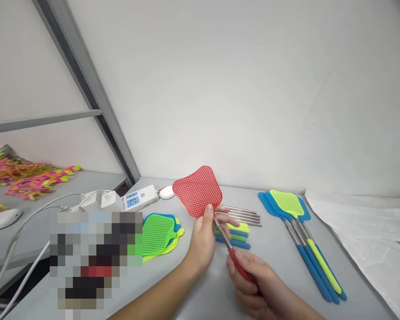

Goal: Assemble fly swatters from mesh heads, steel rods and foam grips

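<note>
A red fly swatter head, a perforated plastic paddle, is tilted up above the table. My left hand is closed on its neck, thumb pressed on the base. From there a metal rod runs down to a red handle, and my right hand is wrapped around that handle. Behind my hands lie several metal rods and loose handles in yellow, blue and green, partly hidden by my left hand. Loose swatter heads in green, blue and yellow are stacked to the left.
Several whole fly swatters, blue and yellow-green, lie together at the right. A white plastic sheet covers the right edge. A power strip with white cables and a white oval device sit at the back left. Part of the left is pixelated.
</note>
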Motion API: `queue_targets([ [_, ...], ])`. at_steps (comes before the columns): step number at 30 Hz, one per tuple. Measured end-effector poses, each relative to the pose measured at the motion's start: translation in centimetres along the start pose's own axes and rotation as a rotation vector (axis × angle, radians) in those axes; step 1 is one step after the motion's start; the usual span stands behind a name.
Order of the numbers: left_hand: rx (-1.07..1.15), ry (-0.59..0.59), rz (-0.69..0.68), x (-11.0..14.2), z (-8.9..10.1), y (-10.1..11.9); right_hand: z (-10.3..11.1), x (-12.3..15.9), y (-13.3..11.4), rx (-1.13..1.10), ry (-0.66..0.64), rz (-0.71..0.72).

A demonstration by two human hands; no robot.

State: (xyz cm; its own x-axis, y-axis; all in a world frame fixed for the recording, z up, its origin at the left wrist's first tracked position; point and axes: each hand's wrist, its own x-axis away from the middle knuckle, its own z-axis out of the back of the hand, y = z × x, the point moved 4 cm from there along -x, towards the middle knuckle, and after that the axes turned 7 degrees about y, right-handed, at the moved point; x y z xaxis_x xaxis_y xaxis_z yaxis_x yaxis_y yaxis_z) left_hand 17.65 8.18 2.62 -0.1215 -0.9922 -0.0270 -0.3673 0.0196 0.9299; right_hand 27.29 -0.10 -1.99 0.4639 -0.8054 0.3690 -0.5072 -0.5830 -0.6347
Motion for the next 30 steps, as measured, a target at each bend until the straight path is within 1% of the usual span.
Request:
queue_targets([
  [3,-0.007,-0.023,0.016,0.7,-0.5,-0.3,0.1,-0.4,0.4,0.052,0.074,0.084],
  [6,-0.006,-0.063,0.017,1.4,-1.2,-0.8,0.2,-0.7,0.6,0.063,0.101,0.146],
  [8,0.010,-0.086,0.033,1.9,-1.6,-1.2,0.3,-0.8,0.6,0.078,0.074,0.179],
  [11,-0.015,-0.121,0.043,2.4,-1.8,-1.6,0.3,-1.1,0.7,0.156,-0.006,0.216],
  [13,-0.046,-0.177,0.038,2.7,-2.0,-1.7,0.4,-1.4,0.8,0.210,-0.041,0.227],
  [16,-0.057,-0.269,0.056,3.0,-2.3,-2.0,0.7,-1.6,0.6,0.230,-0.028,0.255],
  [18,-0.085,-0.301,0.094,3.1,-2.4,-2.2,0.9,-1.7,0.3,0.209,0.006,0.288],
  [20,-0.128,-0.306,0.116,3.1,-2.4,-2.3,1.0,-1.7,0.1,0.198,0.027,0.296],
  [23,-0.169,-0.275,0.075,2.8,-2.2,-1.9,0.7,-1.6,-0.1,0.234,0.030,0.282],
  [26,-0.099,-0.256,0.036,2.6,-2.0,-1.4,0.3,-1.5,-0.6,0.282,0.045,0.334],
  [28,-0.033,-0.269,0.032,2.4,-2.0,-1.1,0.1,-1.3,-1.0,0.328,0.063,0.374],
  [30,-0.012,-0.279,0.024,2.3,-1.9,-0.8,-0.2,-1.2,-1.4,0.375,0.073,0.389],
])
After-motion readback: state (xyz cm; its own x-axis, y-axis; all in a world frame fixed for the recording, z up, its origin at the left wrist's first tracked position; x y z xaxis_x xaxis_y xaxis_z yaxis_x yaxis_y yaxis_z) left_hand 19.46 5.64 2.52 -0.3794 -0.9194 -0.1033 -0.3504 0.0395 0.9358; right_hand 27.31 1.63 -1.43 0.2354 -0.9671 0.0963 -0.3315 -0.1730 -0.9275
